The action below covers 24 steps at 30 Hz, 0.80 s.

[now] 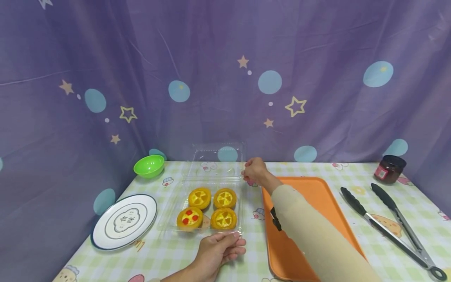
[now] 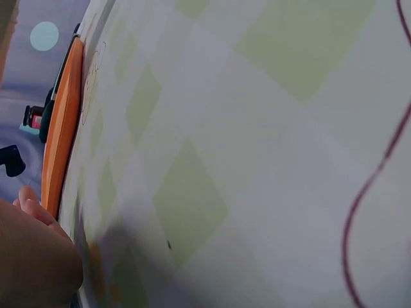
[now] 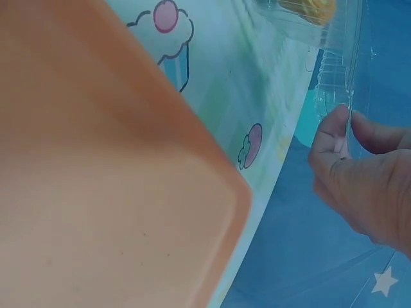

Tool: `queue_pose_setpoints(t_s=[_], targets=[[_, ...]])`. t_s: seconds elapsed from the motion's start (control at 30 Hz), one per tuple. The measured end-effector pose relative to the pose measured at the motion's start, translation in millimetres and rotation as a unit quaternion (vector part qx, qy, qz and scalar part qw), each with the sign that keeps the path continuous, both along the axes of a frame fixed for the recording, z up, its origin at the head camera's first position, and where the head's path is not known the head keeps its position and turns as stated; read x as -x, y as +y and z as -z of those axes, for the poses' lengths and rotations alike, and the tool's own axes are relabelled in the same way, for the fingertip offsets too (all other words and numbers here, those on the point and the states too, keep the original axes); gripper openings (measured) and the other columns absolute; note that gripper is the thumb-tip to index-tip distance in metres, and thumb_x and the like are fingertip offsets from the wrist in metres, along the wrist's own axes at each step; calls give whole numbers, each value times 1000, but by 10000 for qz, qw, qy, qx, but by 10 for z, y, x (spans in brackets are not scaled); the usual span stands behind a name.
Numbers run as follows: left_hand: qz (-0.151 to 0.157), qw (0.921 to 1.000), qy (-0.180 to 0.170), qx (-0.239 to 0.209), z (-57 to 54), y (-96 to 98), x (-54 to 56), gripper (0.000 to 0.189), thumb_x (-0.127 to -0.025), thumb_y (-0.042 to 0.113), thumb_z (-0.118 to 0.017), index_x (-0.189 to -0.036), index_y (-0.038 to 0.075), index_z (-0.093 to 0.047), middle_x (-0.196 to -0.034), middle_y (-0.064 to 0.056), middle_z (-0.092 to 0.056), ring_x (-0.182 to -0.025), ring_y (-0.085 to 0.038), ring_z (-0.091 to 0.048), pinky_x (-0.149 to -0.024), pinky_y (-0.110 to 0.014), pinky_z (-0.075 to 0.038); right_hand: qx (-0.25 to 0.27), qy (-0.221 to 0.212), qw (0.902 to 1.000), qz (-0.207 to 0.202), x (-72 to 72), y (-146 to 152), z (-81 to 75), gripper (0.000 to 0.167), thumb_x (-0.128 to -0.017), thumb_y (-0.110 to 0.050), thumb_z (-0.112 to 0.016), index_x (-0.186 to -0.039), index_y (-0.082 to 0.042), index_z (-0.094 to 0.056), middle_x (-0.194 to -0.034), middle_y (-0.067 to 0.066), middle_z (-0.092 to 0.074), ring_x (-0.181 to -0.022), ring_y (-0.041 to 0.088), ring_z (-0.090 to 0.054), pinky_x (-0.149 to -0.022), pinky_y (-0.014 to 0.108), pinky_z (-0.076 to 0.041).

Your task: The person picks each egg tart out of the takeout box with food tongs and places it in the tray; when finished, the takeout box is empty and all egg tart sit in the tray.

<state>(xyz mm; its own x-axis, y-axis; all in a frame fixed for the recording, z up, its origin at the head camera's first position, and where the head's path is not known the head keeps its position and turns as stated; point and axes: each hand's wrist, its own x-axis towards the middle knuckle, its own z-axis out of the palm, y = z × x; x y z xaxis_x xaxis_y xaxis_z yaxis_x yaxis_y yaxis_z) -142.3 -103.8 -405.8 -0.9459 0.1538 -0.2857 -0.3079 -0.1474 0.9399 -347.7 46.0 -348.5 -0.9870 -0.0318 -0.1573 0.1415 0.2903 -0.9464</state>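
Note:
A clear plastic clamshell container [image 1: 242, 211] lies on the table with its lid [image 1: 216, 162] raised at the back. Inside sit several egg tarts [image 1: 224, 218]; one tart [image 1: 189, 217] has red dots on top. My right hand [image 1: 256, 171] pinches the right edge of the lid between thumb and fingers, as the right wrist view also shows. My left hand [image 1: 219, 252] is at the container's front right corner, thumb against the rim, fingers bent. In the left wrist view only part of the left hand [image 2: 38, 250] appears, without the container.
Right of the container lies an orange tray [image 1: 317, 192], partly under my right forearm, with a small black object [image 1: 276, 219] on it. Farther right are tongs [image 1: 391, 235] and a dark-lidded jar [image 1: 389, 169]. To the left stand a white plate [image 1: 109, 231] and a green bowl [image 1: 149, 166].

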Motion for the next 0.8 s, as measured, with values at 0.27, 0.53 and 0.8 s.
queue_pose_setpoints(t_s=[0.27,0.53,0.8], targets=[[62,10000,49,-56,0,5,-7,35,-93,24,-65,-111,-5,-62,-95,-10,-73,-77,-12,-70,-64,-18,-58,-829,295,9957,-289,-34,153,-102,37,-86,-2,-68,-118,10,-53,-114,24,-58,-89,33,-65,-80,38,-60],[154,9999,-30,-50,-2,-21,-42,35,-94,25,-63,-113,-4,-60,-96,-9,-73,-77,-12,-70,-65,-18,-58,-1621,1001,9792,-690,-144,370,-216,39,-87,-14,-68,-117,7,-57,-118,23,-58,-108,38,-56,-88,44,-53],[594,9972,-396,228,-81,-20,-136,40,-93,31,-64,-113,-3,-60,-96,-9,-73,-80,-16,-71,-68,-22,-59,-1976,1740,9601,-948,-423,868,-422,44,-88,-15,-67,-124,9,-55,-125,28,-55,-113,39,-52,-95,49,-49]])
